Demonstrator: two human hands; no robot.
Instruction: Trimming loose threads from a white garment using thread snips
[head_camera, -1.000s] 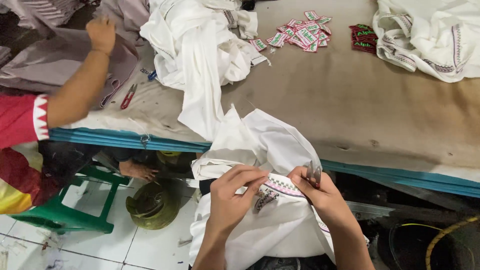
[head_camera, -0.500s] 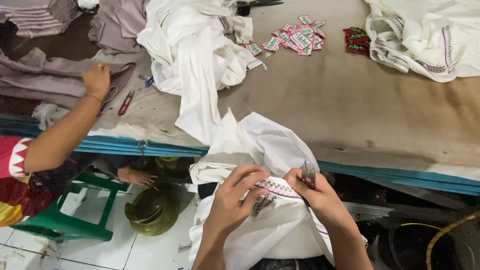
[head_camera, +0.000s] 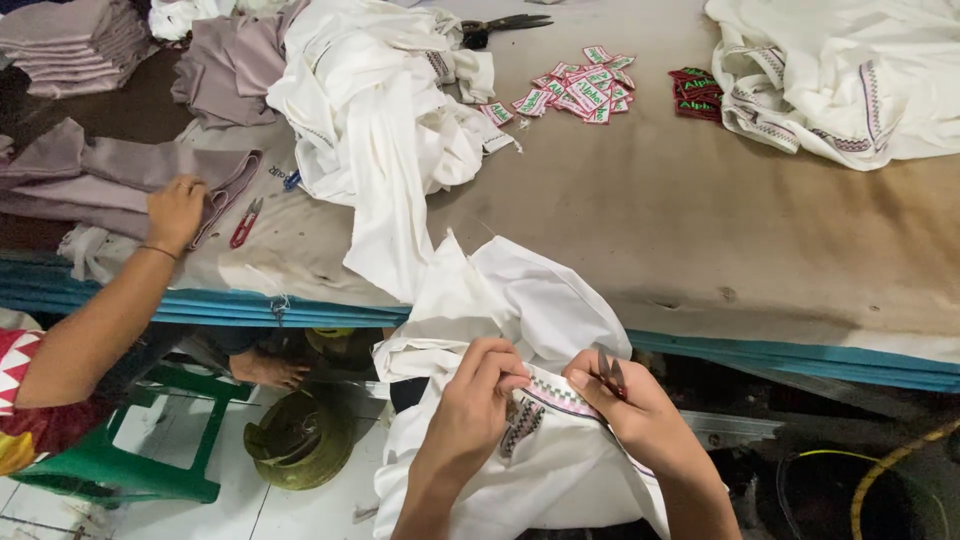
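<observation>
White garment (head_camera: 540, 460) with a patterned woven trim (head_camera: 560, 398) lies bunched at 6 o'clock, below the surface (head_camera: 700, 240) edge. Left hand (head_camera: 470, 410) has its grip pinching the trim; right hand (head_camera: 630, 400) has its grip pressed together around small thread snips (head_camera: 610, 372). At 12 o'clock a loose pile of labels (head_camera: 580, 92) lies beside scissors (head_camera: 505, 24). At 9 o'clock a co-worker's hand (head_camera: 175, 208) rests on grey cloth (head_camera: 120, 175), near red snips (head_camera: 244, 222).
</observation>
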